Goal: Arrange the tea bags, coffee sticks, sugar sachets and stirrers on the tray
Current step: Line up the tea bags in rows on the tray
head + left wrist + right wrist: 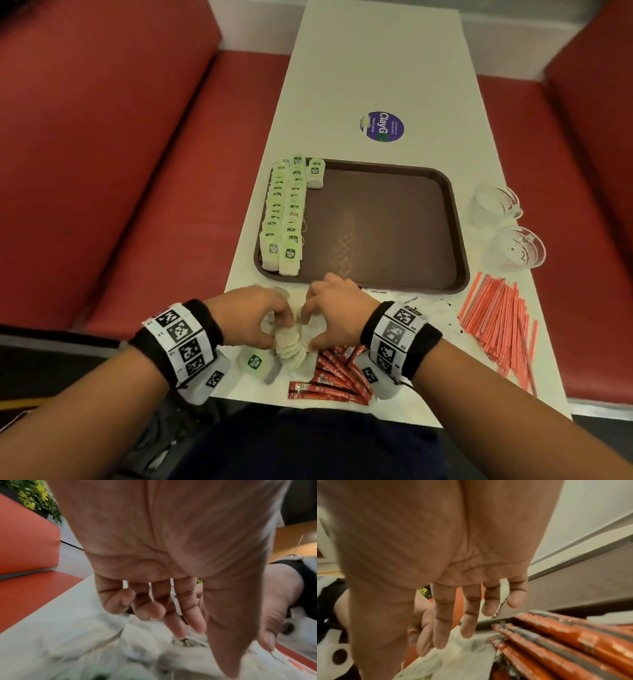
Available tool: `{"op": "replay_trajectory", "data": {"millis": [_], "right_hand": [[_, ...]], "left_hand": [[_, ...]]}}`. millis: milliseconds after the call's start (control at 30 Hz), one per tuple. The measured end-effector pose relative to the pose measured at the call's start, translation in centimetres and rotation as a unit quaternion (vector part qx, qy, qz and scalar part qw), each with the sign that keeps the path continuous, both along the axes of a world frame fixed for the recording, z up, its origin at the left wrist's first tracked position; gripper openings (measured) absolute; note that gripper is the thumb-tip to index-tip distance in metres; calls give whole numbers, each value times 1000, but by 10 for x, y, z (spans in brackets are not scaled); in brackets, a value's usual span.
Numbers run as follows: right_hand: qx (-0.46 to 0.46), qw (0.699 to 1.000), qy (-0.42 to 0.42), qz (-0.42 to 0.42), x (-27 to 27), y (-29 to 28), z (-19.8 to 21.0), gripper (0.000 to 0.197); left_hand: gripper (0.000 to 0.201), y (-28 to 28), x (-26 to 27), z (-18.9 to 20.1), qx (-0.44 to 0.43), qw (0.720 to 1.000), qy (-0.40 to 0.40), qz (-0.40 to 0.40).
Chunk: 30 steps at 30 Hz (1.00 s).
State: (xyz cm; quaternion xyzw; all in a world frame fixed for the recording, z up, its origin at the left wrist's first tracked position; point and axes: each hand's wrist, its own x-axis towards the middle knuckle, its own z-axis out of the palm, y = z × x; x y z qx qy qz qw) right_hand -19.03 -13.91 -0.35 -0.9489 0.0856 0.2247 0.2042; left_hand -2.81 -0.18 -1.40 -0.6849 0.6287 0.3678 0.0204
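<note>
A brown tray (383, 226) lies mid-table, with two rows of green-tagged tea bags (284, 212) along its left side. Just in front of the tray, my left hand (270, 318) and right hand (315, 322) meet over a loose bunch of tea bags (291, 347) and pinch it from both sides. The left wrist view shows curled fingers (178, 627) on blurred tea bags (137, 649). Seen from the right wrist, fingers (440, 632) and thumb reach onto the tea bags (453, 660). Red coffee sticks (335, 375) (565, 642) lie beside them. Red stirrers (500, 322) lie at the right. White sugar sachets (411, 298) peek out behind my right wrist.
Two glass cups (493, 205) (519, 248) stand right of the tray. A round purple sticker (382, 126) is on the table beyond it. A loose green tag (254, 362) lies near the front edge. Red bench seats (137, 171) flank the narrow table.
</note>
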Motion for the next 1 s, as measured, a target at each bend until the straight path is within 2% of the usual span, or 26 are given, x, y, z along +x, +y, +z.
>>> {"op": "replay_trajectory", "data": {"millis": [100,200,433,600,767,833,933,1000], "right_hand": [[-27,999,14,24,3,11,-4,48],[-32,999,21,22,7,16,-8,48],[-3,1000,25,-4,8,15,-5,48],[74,994,-37,-76,6,3,-5,44],[165,964,-145,-152,11,-4,1,39],[217,948,-160,-171,14,-6,5,28],[308,917,-163,-193,18,-7,13,11],[353,896,-175,-206,19,-8,18,12]], "left_hand": [[53,15,-6,-7,17,1000,-17,-4],[56,21,-10,-14,-10,999,-29,10],[26,18,-10,-11,-66,997,-28,24],[18,14,1,4,-140,985,-5,102],[12,5,7,23,-228,952,108,175],[13,1,8,30,-240,941,148,189],[15,-4,9,40,-261,925,174,217],[15,-7,9,46,-294,917,159,218]]}}
